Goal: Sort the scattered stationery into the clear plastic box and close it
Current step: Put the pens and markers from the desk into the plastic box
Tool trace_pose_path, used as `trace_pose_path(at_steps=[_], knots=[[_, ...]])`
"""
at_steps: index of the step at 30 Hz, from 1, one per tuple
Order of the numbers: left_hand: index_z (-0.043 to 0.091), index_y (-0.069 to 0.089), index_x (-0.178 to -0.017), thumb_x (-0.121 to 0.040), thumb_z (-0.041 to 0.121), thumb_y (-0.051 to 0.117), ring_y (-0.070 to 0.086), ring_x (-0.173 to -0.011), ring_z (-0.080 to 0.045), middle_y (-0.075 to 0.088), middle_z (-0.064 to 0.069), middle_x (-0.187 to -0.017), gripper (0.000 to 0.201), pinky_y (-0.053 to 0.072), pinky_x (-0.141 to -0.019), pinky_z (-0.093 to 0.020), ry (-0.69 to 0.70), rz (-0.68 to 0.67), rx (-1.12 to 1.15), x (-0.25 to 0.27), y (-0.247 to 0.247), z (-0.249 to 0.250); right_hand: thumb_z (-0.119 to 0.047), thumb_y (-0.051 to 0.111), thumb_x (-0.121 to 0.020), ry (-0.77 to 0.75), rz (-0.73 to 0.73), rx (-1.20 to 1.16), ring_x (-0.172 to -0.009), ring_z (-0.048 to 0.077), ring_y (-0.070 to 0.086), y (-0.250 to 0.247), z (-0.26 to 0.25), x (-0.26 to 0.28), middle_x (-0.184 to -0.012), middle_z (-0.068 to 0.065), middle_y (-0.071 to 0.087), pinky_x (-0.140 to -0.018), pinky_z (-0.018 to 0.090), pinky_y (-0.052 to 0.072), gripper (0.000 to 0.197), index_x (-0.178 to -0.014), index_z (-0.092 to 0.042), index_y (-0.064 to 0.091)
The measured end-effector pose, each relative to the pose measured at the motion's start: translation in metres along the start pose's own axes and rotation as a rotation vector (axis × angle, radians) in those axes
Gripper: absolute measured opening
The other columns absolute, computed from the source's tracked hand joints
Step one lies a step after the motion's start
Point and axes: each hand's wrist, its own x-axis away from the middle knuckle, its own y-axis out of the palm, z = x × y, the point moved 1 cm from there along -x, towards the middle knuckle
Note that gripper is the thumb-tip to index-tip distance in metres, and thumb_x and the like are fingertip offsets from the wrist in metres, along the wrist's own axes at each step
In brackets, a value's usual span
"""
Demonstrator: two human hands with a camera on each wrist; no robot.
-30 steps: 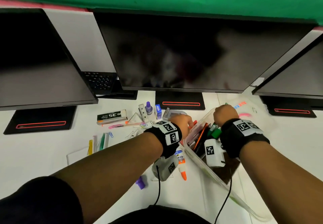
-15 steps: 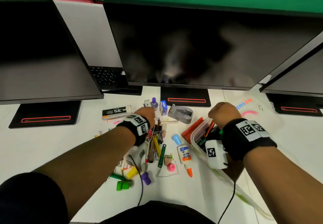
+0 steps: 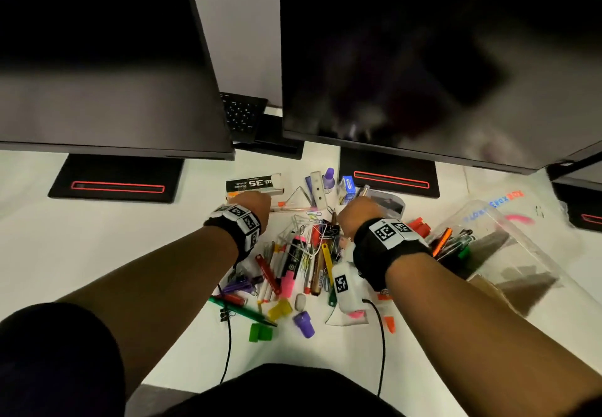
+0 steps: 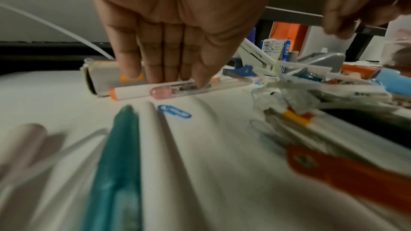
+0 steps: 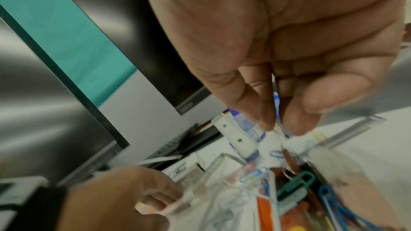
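Observation:
A heap of pens, markers and paper clips (image 3: 303, 254) lies on the white desk. The clear plastic box (image 3: 495, 221) stands open to the right, with several pens (image 3: 451, 244) in it. My left hand (image 3: 257, 205) is at the heap's far left, by the black staple box (image 3: 254, 184). Its thumb and straight fingertips (image 4: 155, 76) pinch a clear pen with a pink end (image 4: 169, 91), next to a white marker (image 4: 131, 92). My right hand (image 3: 358, 213) is over the heap's far side. Thumb and forefinger (image 5: 279, 129) pinch a thin pale stick-like item; what it is stays unclear.
Dark monitors (image 3: 97, 58) (image 3: 423, 58) on black stands overhang the back of the desk, with a keyboard (image 3: 242, 114) between them. A grey tape dispenser (image 3: 389, 201), a purple bottle (image 3: 329, 179) and a white stapler (image 3: 317, 188) sit behind the heap. Loose caps (image 3: 304, 320) lie nearer me.
My right hand has left the box and moved left to the heap. My left hand has moved further left to the pen beside the staple box. The head view has swung right and down.

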Motion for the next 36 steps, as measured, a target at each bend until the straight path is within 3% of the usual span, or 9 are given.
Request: trace_pose_path(at_steps=[7,11,16,20,23,25,28,32,36], knots=[[0.012,0.053,-0.111,-0.091,0.011,0.039,0.059,-0.104,-0.029,0.058,-0.012,-0.115,0.024,0.049,-0.082,-0.037,0.126,0.048,-0.044,-0.002,0.011,0.0,-0.02,0.041,-0.096,0.045,0.03,0.217,-0.119,0.031,0.054,0.017,-0.015,-0.028,-0.132,0.02,0.053,-0.094,0.034,0.047,0.042,-0.128,0.005,0.046],[0.01,0.049,-0.114,-0.089,0.009,0.041,0.057,-0.103,-0.03,0.055,-0.014,-0.115,0.026,0.048,-0.076,-0.038,0.133,0.047,-0.06,-0.006,0.009,0.004,-0.019,0.044,-0.096,0.075,0.047,0.192,-0.118,0.033,0.054,0.026,-0.016,-0.043,-0.132,0.022,0.052,-0.094,0.036,0.047,0.043,-0.131,0.006,0.04],[0.009,0.043,-0.119,-0.088,0.01,0.043,0.056,-0.102,-0.031,0.053,-0.015,-0.115,0.03,0.049,-0.078,-0.042,0.112,0.044,-0.087,-0.006,0.011,0.013,-0.023,0.052,-0.092,0.099,0.049,0.065,-0.111,0.033,0.058,0.028,-0.01,-0.051,-0.123,0.02,0.057,-0.087,0.035,0.049,0.04,-0.122,0.003,0.049],[0.008,0.039,-0.125,-0.089,0.006,0.042,0.053,-0.109,-0.033,0.049,-0.017,-0.121,0.036,0.049,-0.083,-0.044,0.116,0.048,-0.137,-0.005,0.014,0.018,-0.025,0.049,-0.09,0.085,0.191,-0.103,-0.093,0.031,0.061,0.022,-0.007,-0.045,-0.109,0.018,0.064,-0.07,0.029,0.043,0.032,-0.107,0.0,0.059],[0.007,0.037,-0.13,-0.09,0.007,0.042,0.048,-0.116,-0.034,0.045,-0.018,-0.126,0.04,0.047,-0.091,-0.046,0.109,0.014,-0.093,-0.007,0.013,0.016,-0.023,0.051,-0.091,0.004,0.362,-0.23,-0.095,0.031,0.062,0.012,-0.008,-0.028,-0.101,0.016,0.064,-0.071,0.025,0.037,0.028,-0.107,-0.001,0.058],[0.006,0.038,-0.128,-0.09,0.005,0.041,0.05,-0.114,-0.035,0.047,-0.019,-0.124,0.039,0.047,-0.09,-0.046,0.11,0.002,-0.079,-0.006,0.014,0.014,-0.02,0.053,-0.091,-0.085,0.401,-0.304,-0.084,0.027,0.059,0.009,-0.01,-0.012,-0.087,0.011,0.058,-0.068,0.02,0.036,0.022,-0.102,-0.002,0.056],[0.005,0.039,-0.125,-0.085,0.002,0.048,0.057,-0.105,-0.035,0.053,-0.018,-0.116,0.041,0.049,-0.082,-0.043,0.114,-0.023,-0.08,-0.001,0.018,0.005,-0.014,0.052,-0.09,-0.28,0.201,-0.293,-0.07,0.021,0.055,0.021,-0.015,0.008,-0.078,0.006,0.056,-0.054,0.019,0.037,0.006,-0.091,-0.009,0.052],[0.012,0.039,-0.126,-0.089,0.014,0.047,0.057,-0.109,-0.033,0.055,-0.015,-0.119,0.037,0.048,-0.09,-0.042,0.065,-0.087,0.138,0.006,0.015,-0.02,-0.007,0.044,-0.089,-0.535,-0.06,0.054,-0.095,0.03,0.06,0.051,-0.025,0.028,-0.101,0.016,0.064,-0.073,0.029,0.044,0.018,-0.1,-0.006,0.058],[0.014,0.047,-0.124,-0.095,0.027,0.044,0.054,-0.116,-0.032,0.057,-0.013,-0.126,0.033,0.043,-0.094,-0.036,0.0,-0.096,0.202,0.02,0.009,-0.043,-0.006,0.048,-0.086,-0.729,-0.19,0.417,-0.104,0.031,0.055,0.079,-0.026,0.037,-0.116,0.014,0.053,-0.08,0.031,0.043,0.024,-0.107,-0.01,0.059]])
